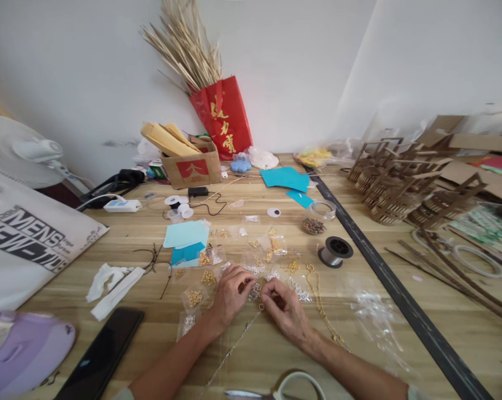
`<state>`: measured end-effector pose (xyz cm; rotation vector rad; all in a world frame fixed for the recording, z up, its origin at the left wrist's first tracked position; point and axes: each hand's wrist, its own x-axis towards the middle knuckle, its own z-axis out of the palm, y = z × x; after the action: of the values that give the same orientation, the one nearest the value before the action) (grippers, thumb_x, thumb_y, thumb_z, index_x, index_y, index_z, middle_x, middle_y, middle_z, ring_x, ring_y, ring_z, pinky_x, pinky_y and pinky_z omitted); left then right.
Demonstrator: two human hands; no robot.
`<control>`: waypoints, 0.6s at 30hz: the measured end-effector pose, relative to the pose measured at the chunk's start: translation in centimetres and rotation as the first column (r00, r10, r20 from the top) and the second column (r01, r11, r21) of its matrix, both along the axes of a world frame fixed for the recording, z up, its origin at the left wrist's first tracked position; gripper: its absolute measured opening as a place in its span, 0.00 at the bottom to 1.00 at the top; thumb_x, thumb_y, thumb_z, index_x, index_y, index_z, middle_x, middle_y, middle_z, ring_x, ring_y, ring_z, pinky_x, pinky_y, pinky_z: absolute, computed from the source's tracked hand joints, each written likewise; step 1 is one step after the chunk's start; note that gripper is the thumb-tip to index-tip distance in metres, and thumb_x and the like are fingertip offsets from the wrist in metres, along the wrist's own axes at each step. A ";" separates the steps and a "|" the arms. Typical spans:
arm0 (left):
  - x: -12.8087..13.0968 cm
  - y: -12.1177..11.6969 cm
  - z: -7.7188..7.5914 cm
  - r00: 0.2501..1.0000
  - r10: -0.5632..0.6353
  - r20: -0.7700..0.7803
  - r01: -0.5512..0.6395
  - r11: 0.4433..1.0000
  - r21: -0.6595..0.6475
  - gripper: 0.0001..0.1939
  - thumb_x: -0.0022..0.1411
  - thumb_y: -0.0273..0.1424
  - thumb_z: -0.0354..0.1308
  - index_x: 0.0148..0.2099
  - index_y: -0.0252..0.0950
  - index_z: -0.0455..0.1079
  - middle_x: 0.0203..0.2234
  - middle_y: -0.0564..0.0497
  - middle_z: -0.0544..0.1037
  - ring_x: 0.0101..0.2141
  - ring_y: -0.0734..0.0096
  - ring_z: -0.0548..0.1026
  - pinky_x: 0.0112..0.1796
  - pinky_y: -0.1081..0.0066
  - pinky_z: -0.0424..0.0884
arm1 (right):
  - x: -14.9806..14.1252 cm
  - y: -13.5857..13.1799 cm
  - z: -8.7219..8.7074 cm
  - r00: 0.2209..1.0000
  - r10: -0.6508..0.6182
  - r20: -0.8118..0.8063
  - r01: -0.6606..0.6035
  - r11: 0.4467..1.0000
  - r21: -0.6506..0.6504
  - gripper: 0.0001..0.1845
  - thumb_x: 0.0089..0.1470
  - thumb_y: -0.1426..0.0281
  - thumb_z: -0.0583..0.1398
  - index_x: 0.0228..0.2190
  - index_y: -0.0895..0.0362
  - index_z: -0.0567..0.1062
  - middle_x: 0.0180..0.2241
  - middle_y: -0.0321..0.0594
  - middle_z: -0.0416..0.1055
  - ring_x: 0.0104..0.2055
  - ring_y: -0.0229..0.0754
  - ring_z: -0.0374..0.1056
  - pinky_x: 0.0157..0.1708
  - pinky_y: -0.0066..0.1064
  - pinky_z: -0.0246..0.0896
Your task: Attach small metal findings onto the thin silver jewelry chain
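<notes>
My left hand (230,294) and my right hand (287,311) come close together over the middle of the table, fingers curled and pinched. What either pinch holds, if anything, is too small to make out. Between them lies a pile of small silver jewelry findings (254,291). A silver chain (234,349) runs toward the table's front from a ring beside my right fingertips. To the right of that hand lies a gold chain (318,297). Small bags of gold findings (193,298) sit left of my left hand, and silver rings (301,290) rest past my right hand.
Scissors (298,383) lie at the front edge. A wire spool (335,251) and a bead jar (315,222) stand to the right, near bamboo baskets (394,189). A phone (103,355) and purple cap (34,355) lie left. Behind are a cardboard box (192,166) and red bag (228,119).
</notes>
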<state>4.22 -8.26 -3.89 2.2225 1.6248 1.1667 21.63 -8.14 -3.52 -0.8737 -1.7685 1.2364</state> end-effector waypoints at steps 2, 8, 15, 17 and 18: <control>0.0 0.0 0.0 1.000 -0.001 -0.001 0.001 1.000 -0.001 0.05 0.61 0.26 0.57 0.32 0.36 0.72 0.27 0.49 0.78 0.33 0.65 0.73 0.37 0.66 0.70 | 0.0 0.0 0.0 1.000 -0.002 0.000 0.002 1.000 -0.006 0.08 0.59 0.68 0.55 0.28 0.57 0.67 0.24 0.33 0.61 0.23 0.34 0.56 0.22 0.26 0.51; 0.0 0.0 -0.1 1.000 0.007 0.001 -0.007 1.000 0.011 0.07 0.62 0.27 0.56 0.32 0.36 0.72 0.27 0.49 0.78 0.33 0.65 0.73 0.36 0.66 0.70 | 0.0 0.0 0.1 0.999 -0.005 -0.035 0.004 1.000 -0.023 0.09 0.58 0.67 0.56 0.28 0.57 0.68 0.23 0.34 0.63 0.23 0.35 0.58 0.22 0.26 0.52; 0.0 0.0 -0.1 1.000 -0.003 -0.008 0.003 1.000 0.002 0.06 0.62 0.27 0.57 0.32 0.37 0.72 0.27 0.49 0.78 0.34 0.64 0.73 0.37 0.64 0.69 | 0.1 0.7 0.4 0.987 -0.069 -0.148 0.030 0.967 -0.254 0.16 0.54 0.57 0.60 0.26 0.57 0.69 0.21 0.32 0.61 0.22 0.34 0.56 0.21 0.25 0.52; 0.0 0.0 -0.1 1.000 -0.018 -0.016 0.018 1.000 -0.002 0.06 0.61 0.26 0.57 0.31 0.37 0.72 0.28 0.49 0.78 0.34 0.64 0.73 0.38 0.65 0.69 | 0.3 1.1 0.4 0.978 -0.087 -0.188 0.019 0.940 -0.340 0.18 0.52 0.55 0.62 0.26 0.57 0.69 0.20 0.31 0.61 0.21 0.34 0.55 0.21 0.25 0.52; 0.0 0.0 0.0 1.000 -0.020 -0.015 0.020 1.000 -0.008 0.06 0.61 0.26 0.56 0.31 0.37 0.72 0.28 0.49 0.78 0.34 0.64 0.73 0.38 0.65 0.69 | 0.5 1.4 0.4 0.975 -0.092 -0.201 0.012 0.930 -0.367 0.18 0.51 0.55 0.63 0.26 0.57 0.69 0.20 0.31 0.61 0.21 0.34 0.56 0.21 0.25 0.53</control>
<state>4.24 -8.27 -3.92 2.2432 1.6060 1.1391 22.08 -6.73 -3.14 -0.9452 -1.3568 1.5909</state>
